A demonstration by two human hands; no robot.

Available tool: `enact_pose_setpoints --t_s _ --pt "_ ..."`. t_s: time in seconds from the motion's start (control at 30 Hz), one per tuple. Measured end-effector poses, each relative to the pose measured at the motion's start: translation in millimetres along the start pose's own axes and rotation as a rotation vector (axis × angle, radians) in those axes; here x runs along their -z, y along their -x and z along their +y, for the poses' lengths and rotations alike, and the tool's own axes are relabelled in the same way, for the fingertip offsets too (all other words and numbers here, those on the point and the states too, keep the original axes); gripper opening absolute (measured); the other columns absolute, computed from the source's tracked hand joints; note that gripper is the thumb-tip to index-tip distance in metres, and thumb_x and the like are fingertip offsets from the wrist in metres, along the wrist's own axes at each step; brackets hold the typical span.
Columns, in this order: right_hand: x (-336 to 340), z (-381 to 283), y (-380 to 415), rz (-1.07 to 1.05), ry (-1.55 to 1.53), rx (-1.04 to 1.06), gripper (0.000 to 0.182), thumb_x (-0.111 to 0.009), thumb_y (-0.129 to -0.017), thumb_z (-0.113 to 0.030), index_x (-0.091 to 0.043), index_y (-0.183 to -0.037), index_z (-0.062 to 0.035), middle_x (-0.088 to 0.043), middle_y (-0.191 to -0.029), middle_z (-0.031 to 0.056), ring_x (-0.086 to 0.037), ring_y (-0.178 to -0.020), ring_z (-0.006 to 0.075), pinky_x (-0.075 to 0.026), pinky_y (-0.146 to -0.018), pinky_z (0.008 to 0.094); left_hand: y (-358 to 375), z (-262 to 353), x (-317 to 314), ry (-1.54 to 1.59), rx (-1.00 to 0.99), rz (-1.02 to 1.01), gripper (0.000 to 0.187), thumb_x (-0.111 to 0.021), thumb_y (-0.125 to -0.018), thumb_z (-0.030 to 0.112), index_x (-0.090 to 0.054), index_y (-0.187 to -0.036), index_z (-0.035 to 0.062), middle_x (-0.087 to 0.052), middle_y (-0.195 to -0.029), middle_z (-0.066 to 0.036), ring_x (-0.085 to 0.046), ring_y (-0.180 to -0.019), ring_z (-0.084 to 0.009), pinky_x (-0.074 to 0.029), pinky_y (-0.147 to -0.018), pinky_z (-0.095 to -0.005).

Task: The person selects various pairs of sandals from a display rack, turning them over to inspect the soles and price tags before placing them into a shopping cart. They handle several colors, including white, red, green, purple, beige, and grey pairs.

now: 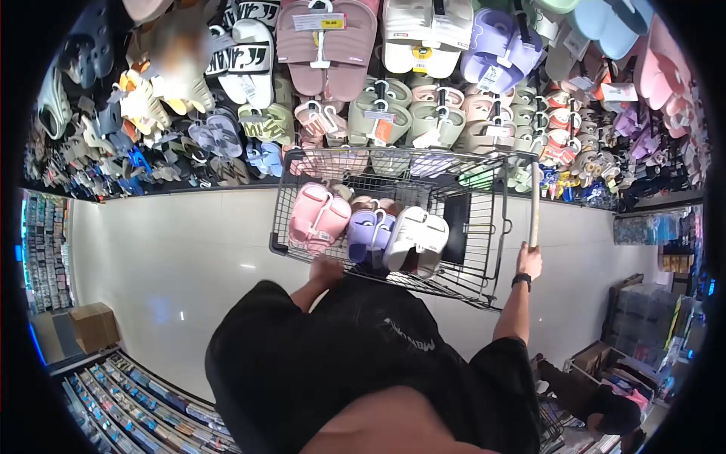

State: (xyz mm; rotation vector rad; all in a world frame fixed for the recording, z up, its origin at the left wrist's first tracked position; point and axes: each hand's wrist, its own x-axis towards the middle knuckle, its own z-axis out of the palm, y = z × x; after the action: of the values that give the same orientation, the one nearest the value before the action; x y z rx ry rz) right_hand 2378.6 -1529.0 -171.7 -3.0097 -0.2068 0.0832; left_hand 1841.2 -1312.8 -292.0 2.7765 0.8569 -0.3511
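Note:
A black wire shopping cart (pixel 476 291) stands in front of me. Pink slides (pixel 319 216), purple slides (pixel 369 236) and white slides (pixel 416 240) lie in it, with brownish pairs partly hidden behind them. My right hand (pixel 530 261), with a dark band on the wrist, is closed round the pale cart handle (pixel 535 204). Close to the cart's near left side is my left hand (pixel 326 271); its fingers are hard to make out, and whether it touches the cart or holds anything cannot be told.
Beyond the cart a wall display of hanging slides (pixel 327 45) spans the view. A cardboard box (pixel 94 327) stands at the left, above shelving (pixel 144 401) at the lower left. Another person (pixel 586 393) is at the lower right, near stacked bins (pixel 643 321).

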Motion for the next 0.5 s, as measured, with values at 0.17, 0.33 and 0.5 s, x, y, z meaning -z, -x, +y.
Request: enact_pose_setpoints --t_s 0.17,0.33,0.5 --pt "-10.3 -3.2 10.8 -0.090 -0.136 0.041 0.052 -0.055 -0.086 -0.055 -0.063 -0.104 -0.0069 -0.070 -0.095 0.0183 -0.066 -0.093 0.0389 -0.050 -0.080 0.0490 27.2 -8.7 -3.8 0.155 0.310 -0.003 0.035 -0.046 -0.086 0.030 -0.071 -0.075 0.0086 -0.070 -0.079 -0.014 -0.066 -0.079 -0.0313 -0.052 -0.073 -0.0445" --pt "-8.3 -18.2 39.3 -0.129 -0.239 0.085 0.049 -0.055 -0.088 -0.052 -0.063 -0.104 -0.0060 -0.069 -0.097 0.0179 -0.065 -0.095 0.0388 -0.049 -0.081 0.0476 48.5 -26.6 -5.3 0.089 0.384 0.010 0.038 -0.045 -0.087 0.031 -0.071 -0.073 0.0077 -0.070 -0.082 -0.016 -0.065 -0.083 -0.0331 -0.052 -0.074 -0.0455" --pt "-14.0 -28.5 72.6 -0.087 -0.212 0.188 0.047 -0.056 -0.088 -0.049 -0.059 -0.112 -0.0089 -0.069 -0.097 0.0181 -0.065 -0.094 0.0400 -0.050 -0.079 0.0496 62.7 -56.9 -17.8 0.064 0.399 0.059 0.038 -0.045 -0.086 0.032 -0.071 -0.072 0.0070 -0.070 -0.082 -0.017 -0.066 -0.081 -0.0341 -0.052 -0.074 -0.0459"
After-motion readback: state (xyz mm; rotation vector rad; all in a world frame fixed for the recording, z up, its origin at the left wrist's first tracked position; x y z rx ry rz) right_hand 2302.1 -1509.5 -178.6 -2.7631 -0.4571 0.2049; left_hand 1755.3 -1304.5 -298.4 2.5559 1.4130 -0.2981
